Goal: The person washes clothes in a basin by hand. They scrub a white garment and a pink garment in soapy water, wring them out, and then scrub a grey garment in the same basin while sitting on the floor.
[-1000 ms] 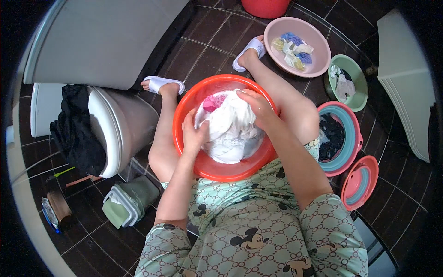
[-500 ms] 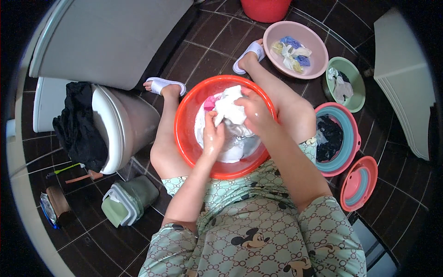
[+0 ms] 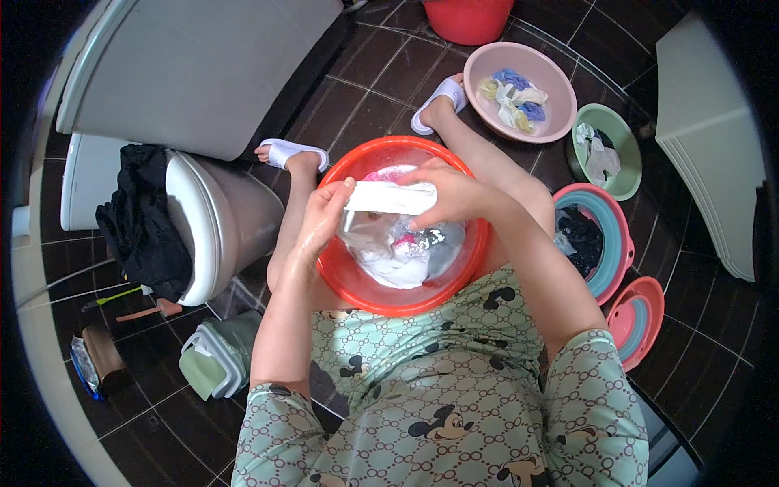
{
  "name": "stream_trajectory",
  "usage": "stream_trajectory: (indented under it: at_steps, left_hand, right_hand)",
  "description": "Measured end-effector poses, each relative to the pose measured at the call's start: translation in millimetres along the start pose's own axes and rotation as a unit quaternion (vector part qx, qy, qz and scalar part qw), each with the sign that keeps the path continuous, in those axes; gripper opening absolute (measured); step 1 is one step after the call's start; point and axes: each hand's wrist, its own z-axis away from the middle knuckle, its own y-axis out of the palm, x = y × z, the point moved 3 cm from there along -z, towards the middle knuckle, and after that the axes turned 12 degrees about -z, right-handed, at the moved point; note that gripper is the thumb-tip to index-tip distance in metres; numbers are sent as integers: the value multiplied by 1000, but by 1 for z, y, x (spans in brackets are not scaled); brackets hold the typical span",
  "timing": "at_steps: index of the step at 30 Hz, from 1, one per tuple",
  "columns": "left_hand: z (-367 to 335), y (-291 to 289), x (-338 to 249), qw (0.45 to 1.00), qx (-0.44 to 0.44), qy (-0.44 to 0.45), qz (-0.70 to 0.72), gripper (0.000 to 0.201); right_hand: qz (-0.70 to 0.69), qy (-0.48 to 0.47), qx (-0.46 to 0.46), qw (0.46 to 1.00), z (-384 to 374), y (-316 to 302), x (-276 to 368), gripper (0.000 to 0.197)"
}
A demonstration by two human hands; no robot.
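1. The white cloth [image 3: 389, 198] is pinched at each end by the fingers of the left hand [image 3: 324, 214] and right hand [image 3: 451, 195].
2. It is best held flat, not yanked.
3. Drips should be caught in the red basin [image 3: 389, 303] below.

No legible writing in view

The pale green top [image 3: 454, 398], across the lower middle of the frame, bears printed linked rings and cartoon heads, a pattern with no readable words. On the blue-and-white packet [image 3: 83, 369] at the lower left, any print is too small to make out.
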Motion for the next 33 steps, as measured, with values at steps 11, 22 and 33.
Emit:
stream_trajectory:
  at_steps: [11, 22, 33]
  left_hand:
    - [-2, -9, 36, 952, 101, 31, -287, 28]
    - [31, -50, -41, 968, -139, 208, -37, 37]
    - [34, -62, -83, 953, -200, 220, -60, 32]
  right_hand:
    - [-130, 59, -105, 984, -8, -38, 15, 30]
    - [-58, -110, -227, 966, -13, -79, 156, 24]
    - [-121, -81, -237, 961, -24, -80, 143, 25]
